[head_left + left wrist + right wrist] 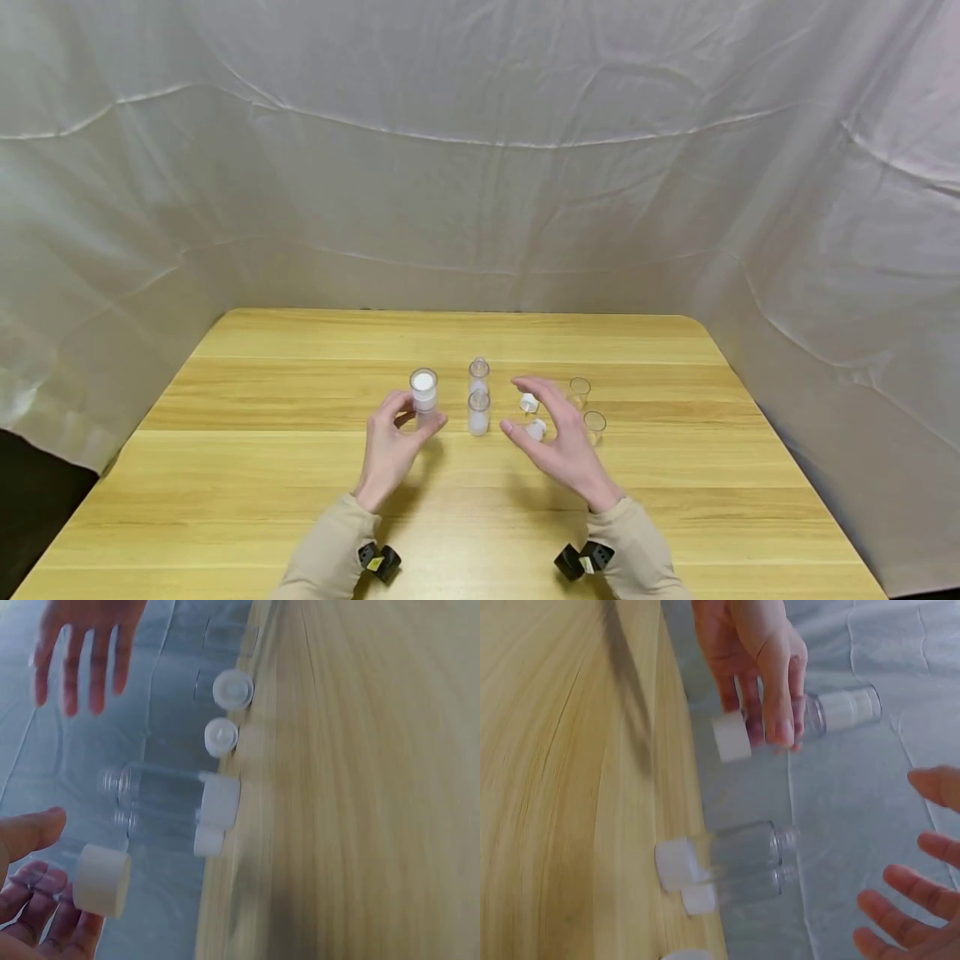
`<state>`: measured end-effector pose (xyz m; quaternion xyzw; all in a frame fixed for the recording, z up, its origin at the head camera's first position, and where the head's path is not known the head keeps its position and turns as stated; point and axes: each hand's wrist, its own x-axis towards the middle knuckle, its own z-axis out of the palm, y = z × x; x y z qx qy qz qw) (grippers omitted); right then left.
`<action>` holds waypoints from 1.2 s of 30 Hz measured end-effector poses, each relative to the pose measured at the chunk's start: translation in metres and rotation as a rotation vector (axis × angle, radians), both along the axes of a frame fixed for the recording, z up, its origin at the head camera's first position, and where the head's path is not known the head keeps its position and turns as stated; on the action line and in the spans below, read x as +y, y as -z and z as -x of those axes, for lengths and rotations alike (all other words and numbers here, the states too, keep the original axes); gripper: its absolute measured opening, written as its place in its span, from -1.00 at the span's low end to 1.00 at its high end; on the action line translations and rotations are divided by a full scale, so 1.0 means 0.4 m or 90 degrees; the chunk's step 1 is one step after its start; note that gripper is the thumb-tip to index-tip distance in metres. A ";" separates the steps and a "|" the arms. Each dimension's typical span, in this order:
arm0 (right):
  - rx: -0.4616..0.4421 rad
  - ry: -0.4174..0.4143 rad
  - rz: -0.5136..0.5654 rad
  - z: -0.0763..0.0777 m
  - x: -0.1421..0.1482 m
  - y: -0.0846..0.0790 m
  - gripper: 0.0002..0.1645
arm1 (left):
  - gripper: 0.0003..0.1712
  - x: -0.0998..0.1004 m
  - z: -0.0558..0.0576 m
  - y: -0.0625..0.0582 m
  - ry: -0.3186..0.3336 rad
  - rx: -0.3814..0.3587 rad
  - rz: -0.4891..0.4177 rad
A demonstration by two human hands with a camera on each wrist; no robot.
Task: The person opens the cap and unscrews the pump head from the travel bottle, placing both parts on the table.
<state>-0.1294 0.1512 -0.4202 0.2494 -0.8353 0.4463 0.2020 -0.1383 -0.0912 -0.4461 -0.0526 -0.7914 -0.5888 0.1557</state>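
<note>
My left hand [392, 442] grips a clear bottle [425, 402] by its body, raised above the table. In the right wrist view this bottle has a white base [732, 736] and a white top inside a clear cap [847, 709]. My right hand [558, 442] hovers with fingers spread and holds nothing. Below it lie two small white bottle tops [528, 403], partly behind its fingers. Between the hands two clear bottles with white bases stand upright, a nearer bottle [478, 414] and a farther bottle [478, 372]; open necks show in the left wrist view.
Two clear caps, a farther cap [580, 386] and a nearer cap [595, 422], stand on the wooden table [300, 500] to the right of my right hand. A grey-white sheet [480, 192] hangs around the table's back and sides.
</note>
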 end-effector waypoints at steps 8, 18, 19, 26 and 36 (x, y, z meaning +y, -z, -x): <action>0.056 -0.078 0.019 -0.004 -0.014 -0.006 -0.31 | -0.60 0.042 -0.015 0.004 0.089 0.005 0.004; 0.102 -0.148 0.039 -0.008 -0.037 -0.007 -0.35 | -0.63 0.089 -0.029 0.016 0.189 -0.035 0.007; 0.104 -0.152 0.040 -0.009 -0.039 -0.007 -0.36 | -0.64 0.092 -0.030 0.017 0.200 -0.039 0.011; 0.106 -0.161 0.038 -0.008 -0.047 0.001 -0.44 | -0.63 0.100 -0.032 0.028 0.261 -0.062 0.021; 0.063 -0.158 -0.019 -0.015 -0.038 0.000 -0.51 | -0.66 0.101 -0.029 0.044 0.319 -0.099 0.000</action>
